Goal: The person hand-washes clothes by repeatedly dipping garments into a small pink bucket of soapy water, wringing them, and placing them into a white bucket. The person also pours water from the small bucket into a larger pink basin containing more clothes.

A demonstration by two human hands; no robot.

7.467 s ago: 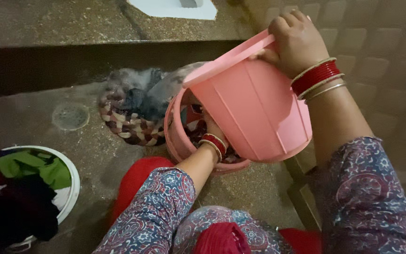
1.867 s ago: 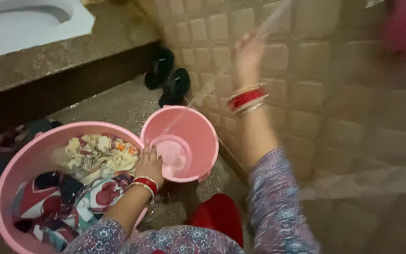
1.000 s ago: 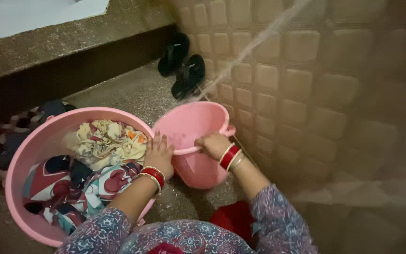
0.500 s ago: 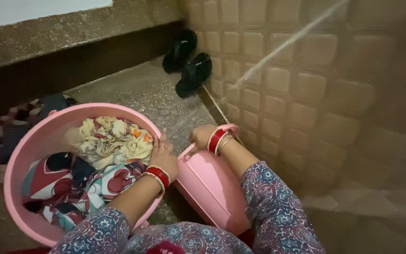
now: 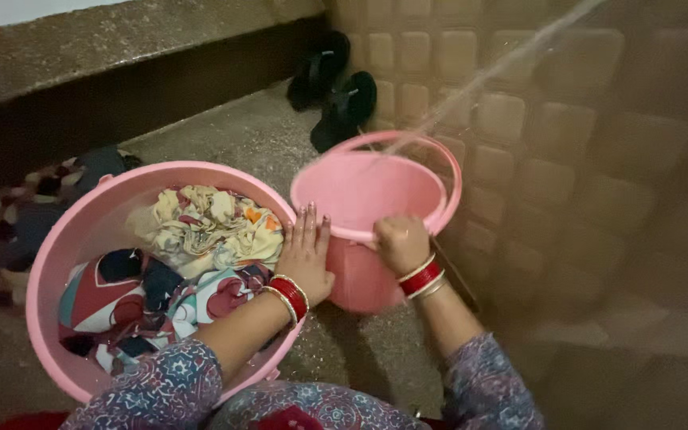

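Gripped the near rim of the pink bucket point(image 5: 376, 199) with the right hand point(image 5: 401, 243), fingers curled tight on it, to catch the thin water stream point(image 5: 479, 80). Pressed the left hand point(image 5: 306, 255), fingers flat and wide, against its side. Stood beside the pink tub point(image 5: 73, 255) of wet clothes point(image 5: 193, 239). Saw no labels or signs.

Tubs: one big pink tub point(image 5: 57, 263) in front of me.
Buckets: one pink bucket point(image 5: 376, 199), just right of the tub.
Slippers: two black slippers point(image 5: 336, 84), beyond the bucket by the wall.
Rugs: one braided rug point(image 5: 9, 215), left of the tub.
My hands: two, my left hand point(image 5: 306, 259) and my right hand point(image 5: 402, 243), both at the bucket.
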